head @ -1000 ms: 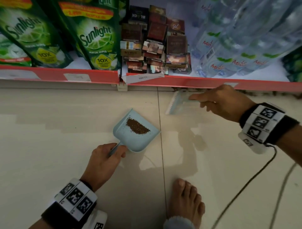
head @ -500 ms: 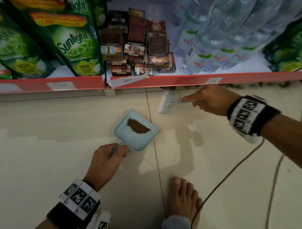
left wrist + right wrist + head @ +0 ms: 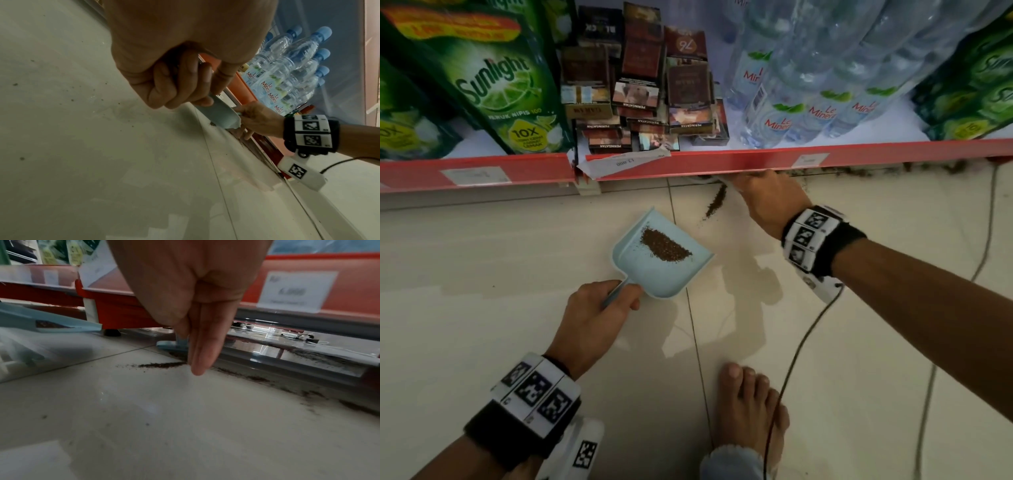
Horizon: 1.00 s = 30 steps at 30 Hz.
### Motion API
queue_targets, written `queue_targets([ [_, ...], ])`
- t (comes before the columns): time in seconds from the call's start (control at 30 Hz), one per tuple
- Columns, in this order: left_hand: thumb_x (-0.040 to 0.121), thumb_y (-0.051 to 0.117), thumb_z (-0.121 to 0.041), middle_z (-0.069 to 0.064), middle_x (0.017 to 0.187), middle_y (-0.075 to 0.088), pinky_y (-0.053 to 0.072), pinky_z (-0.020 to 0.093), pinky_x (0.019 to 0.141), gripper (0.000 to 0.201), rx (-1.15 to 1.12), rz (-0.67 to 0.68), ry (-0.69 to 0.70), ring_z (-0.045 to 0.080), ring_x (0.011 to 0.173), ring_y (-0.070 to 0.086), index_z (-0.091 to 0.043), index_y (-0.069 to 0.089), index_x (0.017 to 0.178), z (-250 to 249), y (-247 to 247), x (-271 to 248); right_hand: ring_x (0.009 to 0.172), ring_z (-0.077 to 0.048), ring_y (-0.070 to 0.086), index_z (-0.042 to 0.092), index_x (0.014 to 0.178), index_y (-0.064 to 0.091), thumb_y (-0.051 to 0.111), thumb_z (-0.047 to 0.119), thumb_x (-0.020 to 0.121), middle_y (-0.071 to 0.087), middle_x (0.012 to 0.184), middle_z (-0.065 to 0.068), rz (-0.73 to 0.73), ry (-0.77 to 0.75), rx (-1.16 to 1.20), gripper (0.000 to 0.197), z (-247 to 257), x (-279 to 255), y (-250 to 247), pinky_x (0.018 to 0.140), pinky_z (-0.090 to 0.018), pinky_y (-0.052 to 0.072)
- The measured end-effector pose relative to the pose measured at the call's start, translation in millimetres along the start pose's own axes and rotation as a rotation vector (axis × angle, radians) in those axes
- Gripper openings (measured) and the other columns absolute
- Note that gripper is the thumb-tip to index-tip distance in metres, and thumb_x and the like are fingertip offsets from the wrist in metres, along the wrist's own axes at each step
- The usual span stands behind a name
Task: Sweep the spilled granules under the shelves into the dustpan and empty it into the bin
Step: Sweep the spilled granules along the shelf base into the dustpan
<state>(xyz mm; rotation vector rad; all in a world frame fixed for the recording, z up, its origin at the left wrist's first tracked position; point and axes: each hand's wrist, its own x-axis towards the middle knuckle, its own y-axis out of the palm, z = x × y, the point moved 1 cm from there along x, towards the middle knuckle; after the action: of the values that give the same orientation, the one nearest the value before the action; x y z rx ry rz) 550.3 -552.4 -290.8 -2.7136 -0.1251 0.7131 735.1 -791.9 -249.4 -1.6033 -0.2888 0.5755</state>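
A light blue dustpan (image 3: 654,270) lies on the tiled floor with a heap of brown granules (image 3: 664,245) inside. My left hand (image 3: 599,315) grips its handle (image 3: 616,293), fingers curled round it (image 3: 180,84). My right hand (image 3: 767,198) reaches under the red shelf edge (image 3: 722,162) and holds a light blue brush (image 3: 174,344), whose head is under the shelf. A short streak of granules (image 3: 714,204) lies on the floor between brush and dustpan (image 3: 51,322). More granules (image 3: 308,392) line the shelf base to the right.
The shelf carries green detergent pouches (image 3: 493,92), cigarette packs (image 3: 640,92) and water bottles (image 3: 808,89). A bare foot (image 3: 750,414) stands on the floor at the front. A thin cable (image 3: 801,346) runs from the right wrist across the tiles.
My right hand has pushed the brush back under the shelf edge, so its head is now hidden from above. A streak of granules now lies on the floor. The dustpan has stayed put.
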Motion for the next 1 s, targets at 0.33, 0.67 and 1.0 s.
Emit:
queue_targets([
  [0.33,0.08,0.061,-0.04,-0.01,0.04,0.041,0.031,0.026,0.05,0.034,-0.003,0.011,0.01,0.004,0.04,0.036,-0.016,0.06,0.056,4.1,1.2,-9.8,0.068,-0.042,0.065,0.027,0.142,0.051,0.057,0.003,0.09,0.068,0.089,-0.013,-0.036,-0.08,-0.09,0.057,-47.5,-66.2,-28.1,0.059,-0.045,0.053],
  [0.67,0.091,0.061,-0.031,-0.01,0.041,0.042,0.032,0.027,0.052,0.036,0.024,-0.013,0.002,0.004,0.04,0.036,-0.022,0.061,0.056,14.1,1.1,-16.1,0.112,-0.035,0.063,0.025,0.135,0.057,0.052,0.013,0.096,0.065,0.128,-0.013,-0.036,-0.227,0.206,0.042,17.6,-4.7,-19.2,0.089,-0.047,0.053],
  [1.0,0.075,0.055,-0.044,-0.01,0.041,0.042,0.033,0.027,0.052,0.03,-0.033,-0.031,-0.043,0.004,0.041,0.037,-0.021,0.061,0.057,17.9,-9.0,-18.8,0.078,-0.037,0.07,0.012,0.12,0.07,0.066,-0.008,0.083,0.075,0.087,-0.015,-0.015,-0.181,0.216,0.043,-77.1,-57.1,-30.2,0.079,-0.044,0.056],
])
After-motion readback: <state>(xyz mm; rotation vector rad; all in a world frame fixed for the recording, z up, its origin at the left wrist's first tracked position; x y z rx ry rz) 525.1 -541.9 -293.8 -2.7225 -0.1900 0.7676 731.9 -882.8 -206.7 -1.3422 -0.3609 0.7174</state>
